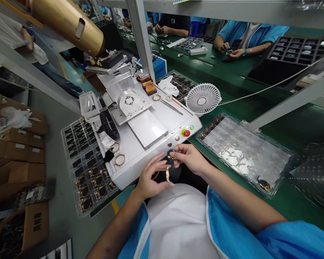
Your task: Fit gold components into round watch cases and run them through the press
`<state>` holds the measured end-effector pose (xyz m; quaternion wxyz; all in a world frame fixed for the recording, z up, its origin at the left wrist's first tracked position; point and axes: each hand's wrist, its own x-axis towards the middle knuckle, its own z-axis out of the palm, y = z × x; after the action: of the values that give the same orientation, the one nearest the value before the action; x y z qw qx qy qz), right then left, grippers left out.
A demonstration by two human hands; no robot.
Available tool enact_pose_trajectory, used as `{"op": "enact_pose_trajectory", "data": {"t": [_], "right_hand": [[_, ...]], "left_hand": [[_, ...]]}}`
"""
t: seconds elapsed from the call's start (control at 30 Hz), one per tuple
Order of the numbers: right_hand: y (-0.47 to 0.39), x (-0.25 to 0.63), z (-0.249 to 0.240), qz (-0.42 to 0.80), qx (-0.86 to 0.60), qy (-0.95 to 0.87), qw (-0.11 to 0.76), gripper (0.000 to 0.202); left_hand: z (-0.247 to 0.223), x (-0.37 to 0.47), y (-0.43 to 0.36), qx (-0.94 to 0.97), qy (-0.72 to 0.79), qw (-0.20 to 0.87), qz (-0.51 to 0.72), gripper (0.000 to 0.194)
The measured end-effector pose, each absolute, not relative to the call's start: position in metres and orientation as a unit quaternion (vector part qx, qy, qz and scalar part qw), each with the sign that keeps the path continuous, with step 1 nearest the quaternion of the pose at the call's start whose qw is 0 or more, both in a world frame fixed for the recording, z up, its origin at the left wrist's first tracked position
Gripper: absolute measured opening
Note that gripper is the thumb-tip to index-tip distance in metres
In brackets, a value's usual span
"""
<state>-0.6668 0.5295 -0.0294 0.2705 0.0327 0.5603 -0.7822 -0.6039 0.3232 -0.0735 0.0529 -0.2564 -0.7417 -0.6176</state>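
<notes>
Just in front of the white machine [129, 172], my left hand [151, 178] holds a gold ring-shaped case [167, 174] on edge between thumb and fingers. Close beside it on the right, my right hand [187, 157] pinches a round black part [171, 154] with a little gold on it. The two parts are apart. On the machine's left front corner lie two gold rings [119, 159]. A flat silver plate [148, 127] and a clear round fixture [129, 100] are on the machine's top.
Trays of round gold and black parts [93, 180] lie at the left. A clear tray [240, 151] and a white fan [203, 99] stand at the right. Tweezers [171, 107] rest on the machine, near a red button [187, 133]. People work across the green table [218, 75].
</notes>
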Motion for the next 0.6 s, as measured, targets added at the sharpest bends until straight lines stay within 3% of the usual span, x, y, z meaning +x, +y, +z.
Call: {"op": "enact_pose_trajectory", "data": {"t": [0.13, 0.3, 0.6], "right_hand": [[0.526, -0.66, -0.023, -0.788, 0.041, 0.536, 0.3, 0.046], [0.513, -0.645, -0.018, -0.795, 0.053, 0.493, 0.349, 0.045], [0.493, -0.629, -0.009, -0.786, 0.026, 0.576, 0.22, 0.031]], "left_hand": [[-0.078, -0.607, 0.33, -0.127, -0.599, 0.067, -0.788, 0.051], [-0.079, -0.606, 0.338, -0.065, -0.536, 0.067, -0.839, 0.052], [-0.084, -0.601, 0.341, -0.066, -0.55, 0.11, -0.825, 0.06]]}}
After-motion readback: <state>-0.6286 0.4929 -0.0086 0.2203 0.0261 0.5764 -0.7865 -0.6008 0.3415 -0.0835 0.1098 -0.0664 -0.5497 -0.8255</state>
